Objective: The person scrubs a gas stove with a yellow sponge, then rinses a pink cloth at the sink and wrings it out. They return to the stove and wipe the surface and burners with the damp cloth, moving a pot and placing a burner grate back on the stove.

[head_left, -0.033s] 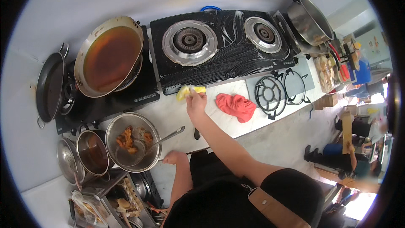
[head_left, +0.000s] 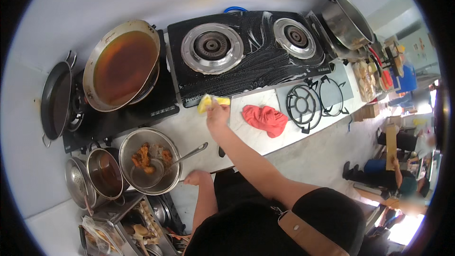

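A round steel bowl (head_left: pixel 150 161) of fried pieces is sitting at the left of the white surface (head_left: pixel 189 128), a long-handled ladle (head_left: pixel 187 155) resting in it. The left hand (head_left: pixel 198 178) is pressing on the surface's near edge just beside the bowl, fingers curled, holding nothing. The right hand (head_left: pixel 218 114) is gripping a yellow sponge (head_left: pixel 212 101) against the front edge of the soapy black two-burner gas stove (head_left: pixel 246 52). A crumpled red cloth (head_left: pixel 265 118) is lying right of it, near two black pan supports (head_left: pixel 315 100).

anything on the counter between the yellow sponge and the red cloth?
Head view: nothing. Bare white counter separates the yellow sponge, held by the right hand, from the red cloth.
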Available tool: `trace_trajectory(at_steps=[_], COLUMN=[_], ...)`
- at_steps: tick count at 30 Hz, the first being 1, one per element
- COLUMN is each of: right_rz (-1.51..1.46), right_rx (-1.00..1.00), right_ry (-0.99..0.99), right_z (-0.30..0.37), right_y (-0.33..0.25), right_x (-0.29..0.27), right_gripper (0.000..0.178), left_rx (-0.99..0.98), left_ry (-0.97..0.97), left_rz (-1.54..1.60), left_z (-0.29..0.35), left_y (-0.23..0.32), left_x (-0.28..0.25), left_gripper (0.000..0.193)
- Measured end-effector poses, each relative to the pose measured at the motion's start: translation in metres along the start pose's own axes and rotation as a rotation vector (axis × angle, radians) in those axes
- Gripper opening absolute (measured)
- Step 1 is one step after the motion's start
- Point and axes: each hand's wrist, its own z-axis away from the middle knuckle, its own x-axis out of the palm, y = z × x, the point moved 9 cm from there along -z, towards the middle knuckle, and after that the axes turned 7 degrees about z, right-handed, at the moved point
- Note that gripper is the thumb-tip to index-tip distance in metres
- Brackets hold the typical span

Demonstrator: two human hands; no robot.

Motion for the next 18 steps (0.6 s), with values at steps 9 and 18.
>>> trace_trajectory(at_steps=[9,18], right_rz=[0.032,0.147], right_rx=[0.324,0.335], right_ry=[-0.219,-0.473], right_z=[-0.018,-0.004], right_y=[0.075,0.071], right_x=[0.005,0.018], right_gripper=[0.022,0.025], left_rx=[0.025,0.088], left_ry=[-0.065,-0.178], left_rz=[-0.031,-0.072], left_z=[-0.016,-0.024], left_y=[-0.008,-0.004], left_x=[0.011,0.030], left_gripper=[0.074,0.074])
